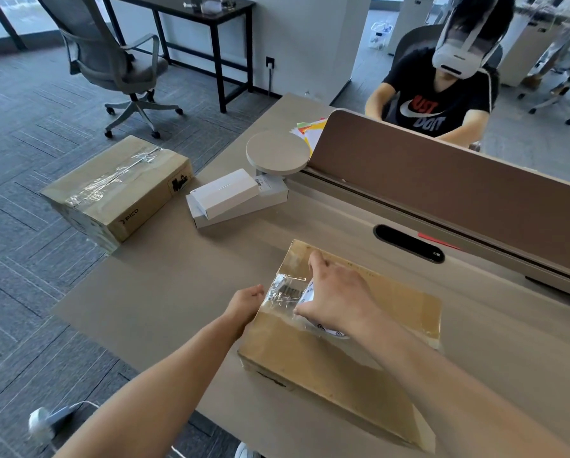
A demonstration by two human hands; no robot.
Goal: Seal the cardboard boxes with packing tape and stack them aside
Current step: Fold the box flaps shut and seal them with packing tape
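Now, your right hand arches over the tape roll, gripping it atop the near box, lower centre. Your left hand braces its end (fingers hidden, so I cannot tell). A skewed pull could wrinkle the tape off-seam. Two cardboard boxes, one roll; the taped box sits middle left.
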